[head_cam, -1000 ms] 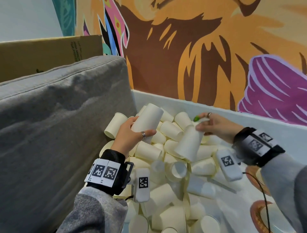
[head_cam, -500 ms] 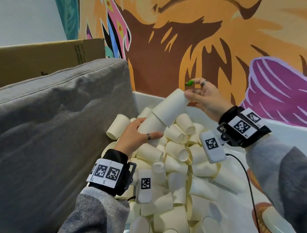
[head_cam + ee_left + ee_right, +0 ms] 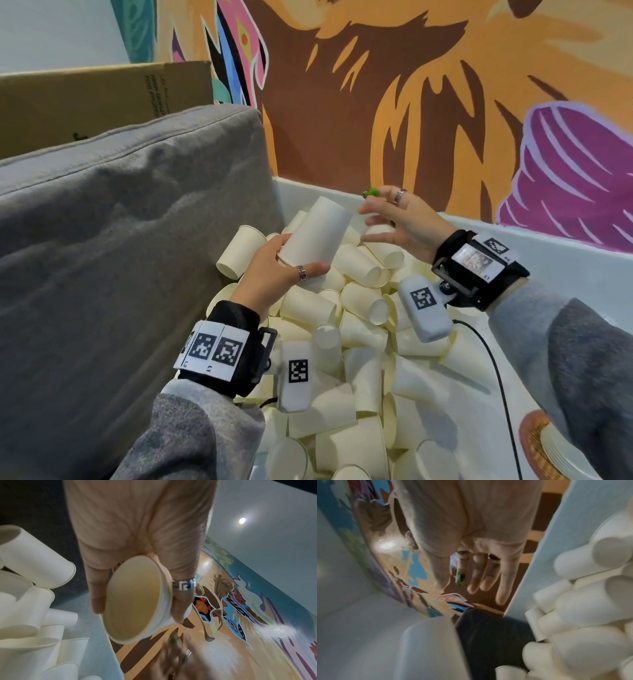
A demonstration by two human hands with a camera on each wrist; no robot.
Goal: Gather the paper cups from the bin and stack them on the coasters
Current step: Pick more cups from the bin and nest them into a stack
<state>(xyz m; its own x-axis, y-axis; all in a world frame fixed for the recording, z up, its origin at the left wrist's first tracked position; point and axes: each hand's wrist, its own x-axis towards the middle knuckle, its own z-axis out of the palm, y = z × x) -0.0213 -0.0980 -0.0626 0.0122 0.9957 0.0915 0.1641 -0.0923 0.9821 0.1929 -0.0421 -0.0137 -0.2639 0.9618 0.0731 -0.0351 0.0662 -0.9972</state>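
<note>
My left hand (image 3: 295, 263) grips a nested pair of cream paper cups (image 3: 317, 233), bottom tilted up and away, over the left side of the bin. In the left wrist view the cup mouth (image 3: 135, 601) faces the camera between thumb and fingers. My right hand (image 3: 374, 216) hovers just right of the cups' top with fingers spread and nothing in it. Its straight fingers (image 3: 477, 577) show in the right wrist view, with the held cups (image 3: 433, 649) below. Several loose cups (image 3: 356, 329) fill the white bin (image 3: 561, 246).
A grey cushion (image 3: 120, 257) stands against the bin's left side, with a cardboard box (image 3: 85, 102) behind it. A painted wall rises behind the bin. A brown woven coaster (image 3: 529, 435) shows at the lower right edge, partly behind my right sleeve.
The right hand lifted a cup from the pile, slid it over the cup in the left hand, then let go and drew back a little to the right.
</note>
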